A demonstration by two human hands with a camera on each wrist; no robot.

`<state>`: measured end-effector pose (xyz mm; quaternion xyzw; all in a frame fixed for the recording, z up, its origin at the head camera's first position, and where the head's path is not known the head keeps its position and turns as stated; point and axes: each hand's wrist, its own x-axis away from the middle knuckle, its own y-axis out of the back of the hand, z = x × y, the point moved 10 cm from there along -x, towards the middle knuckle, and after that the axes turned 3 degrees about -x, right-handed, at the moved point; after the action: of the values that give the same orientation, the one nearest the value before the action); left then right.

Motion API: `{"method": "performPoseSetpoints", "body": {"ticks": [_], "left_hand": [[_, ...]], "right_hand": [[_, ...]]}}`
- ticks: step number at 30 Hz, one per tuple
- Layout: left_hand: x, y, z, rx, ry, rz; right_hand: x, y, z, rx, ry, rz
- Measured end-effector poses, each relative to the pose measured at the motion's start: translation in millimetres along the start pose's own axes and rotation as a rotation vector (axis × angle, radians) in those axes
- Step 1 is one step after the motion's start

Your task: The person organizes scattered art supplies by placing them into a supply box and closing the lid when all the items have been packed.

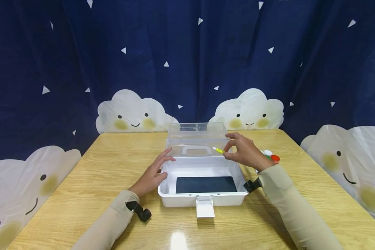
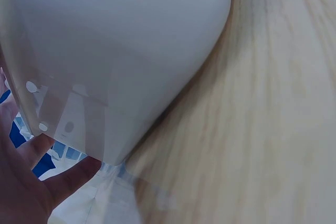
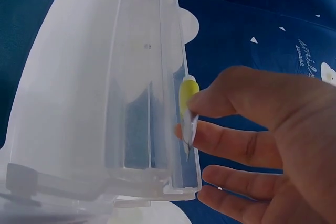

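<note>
While the right hand (image 1: 242,150) pinches a small yellow tube (image 1: 218,150) between thumb and forefinger, its white cap pointing left of those fingers, its other fingers stay apart from it. Beyond the fingertips stands the clear lid (image 1: 197,130), raised; below them is the white box (image 1: 179,200), its front latch (image 1: 205,207) hanging down. The left hand (image 1: 151,177) is at the box's left edge, fingers spread rather than wrapped round anything. Between and below both sets of fingers, a dark rectangle (image 1: 206,185) lies on the box floor; whether it is loose is unclear. Judging by this, opening is done, but the tube is not yet set down, and containers with red (image 1: 275,158) and white tops remain outside, beyond the right wrist, on the tabletop (image 1: 128,149).
</note>
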<state>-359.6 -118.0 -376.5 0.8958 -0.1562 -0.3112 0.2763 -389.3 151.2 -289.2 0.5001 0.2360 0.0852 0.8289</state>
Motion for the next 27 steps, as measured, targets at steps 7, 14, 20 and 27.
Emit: {"method": "performPoseSetpoints", "body": {"ticks": [7,14,20,27], "left_hand": [[-1.6,1.1,-2.9,-0.003,-0.013,-0.002],[-1.0,6.7,-27.3,0.009,-0.010,-0.002],[0.2,9.8,-42.0,0.013,-0.007,0.009],[1.3,8.7,-43.2,0.032,-0.021,0.010]], "right_hand": [[-1,-4.7,2,0.025,-0.004,0.033],[0,-6.4,9,0.062,0.039,0.045],[2,-7.4,10,0.074,0.063,0.053],[4,-9.8,10,0.080,0.062,0.069]]}}
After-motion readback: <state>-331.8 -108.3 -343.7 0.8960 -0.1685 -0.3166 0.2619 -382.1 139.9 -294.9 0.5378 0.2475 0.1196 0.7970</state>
